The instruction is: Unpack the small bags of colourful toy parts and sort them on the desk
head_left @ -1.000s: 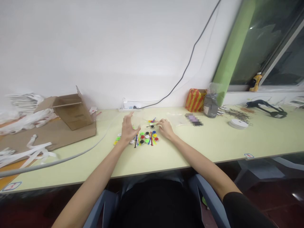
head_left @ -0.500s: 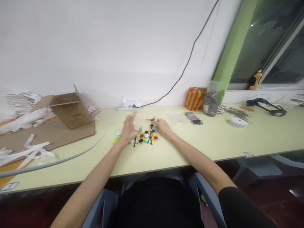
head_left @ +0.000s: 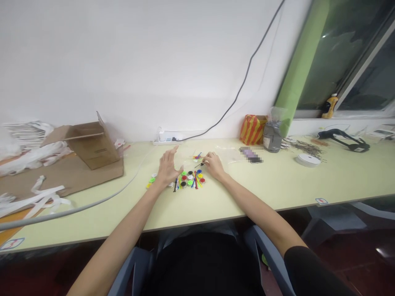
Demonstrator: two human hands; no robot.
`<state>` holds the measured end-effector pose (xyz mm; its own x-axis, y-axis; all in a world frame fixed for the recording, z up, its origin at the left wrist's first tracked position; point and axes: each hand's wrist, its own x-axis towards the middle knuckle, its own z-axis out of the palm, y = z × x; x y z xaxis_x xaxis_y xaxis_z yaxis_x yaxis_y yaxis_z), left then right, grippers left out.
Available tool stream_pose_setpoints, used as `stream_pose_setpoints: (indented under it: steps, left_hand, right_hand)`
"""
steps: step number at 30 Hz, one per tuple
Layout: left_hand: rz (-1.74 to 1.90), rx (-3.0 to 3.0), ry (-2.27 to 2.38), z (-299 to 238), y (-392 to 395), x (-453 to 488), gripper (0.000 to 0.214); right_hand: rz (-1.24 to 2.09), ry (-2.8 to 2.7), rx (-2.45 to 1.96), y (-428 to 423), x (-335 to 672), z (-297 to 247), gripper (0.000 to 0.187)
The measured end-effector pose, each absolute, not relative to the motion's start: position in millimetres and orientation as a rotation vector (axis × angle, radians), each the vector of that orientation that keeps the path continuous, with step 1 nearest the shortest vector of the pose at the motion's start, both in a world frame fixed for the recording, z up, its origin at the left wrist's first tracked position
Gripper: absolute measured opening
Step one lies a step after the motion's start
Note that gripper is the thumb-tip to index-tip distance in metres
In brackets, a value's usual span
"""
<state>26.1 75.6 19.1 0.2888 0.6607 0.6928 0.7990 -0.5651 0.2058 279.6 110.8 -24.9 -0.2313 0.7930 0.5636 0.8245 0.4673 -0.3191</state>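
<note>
My left hand [head_left: 167, 167] is held with thumb and fingers spread, over the left side of a group of small coloured plastic discs [head_left: 190, 177]. Nothing is in it. The fingers of my right hand [head_left: 213, 165] are pinched on a small black plastic piece with a thin stem [head_left: 198, 165], which slants down to the left. Thin coloured sticks [head_left: 196, 181] lie among the discs in red, blue, yellow and black. Just beyond my right fingertips is a little pile of coloured sticks [head_left: 197, 157]. More discs [head_left: 152, 180] lie left of my left wrist.
A clear plastic bag [head_left: 228, 153] lies beyond my right hand. At the back stand a power strip [head_left: 168, 137], a striped bag [head_left: 252, 129] and a dark container [head_left: 272, 137]. A white roll [head_left: 307, 160] is to the right, a cardboard box [head_left: 92, 148] to the left.
My right hand has drawn back slightly from the stick pile. The black piece, upright below the fingertips before, now slants from between them. My left hand stays in place.
</note>
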Motion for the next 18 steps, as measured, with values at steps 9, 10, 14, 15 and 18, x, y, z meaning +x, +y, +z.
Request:
stream_pose_setpoints:
  steps: [9,10,14,15,18]
  left_hand:
    - [-1.07,-2.317,-1.403,16.1,75.8,25.2,0.089]
    - [-1.052,-2.331,-1.402,15.4,75.5,25.7,0.09]
    - [-0.989,-2.438,-1.335,14.1,72.3,30.6,0.092]
    - [-0.983,-2.474,-1.304,14.2,70.9,32.4,0.092]
    - [-0.972,-2.604,-1.189,15.2,66.7,37.5,0.091]
  right_hand:
    - [-0.058,-1.727,-0.967,82.0,288.2,-1.5,0.021]
    - [-0.062,-1.732,-0.934,79.4,286.1,-0.8,0.022]
    - [-0.14,-1.783,-0.834,72.0,270.8,-1.0,0.023]
    - [-0.162,-1.806,-0.822,70.2,266.5,-1.3,0.023]
    - [-0.193,-1.891,-0.814,65.4,256.2,-3.5,0.025]
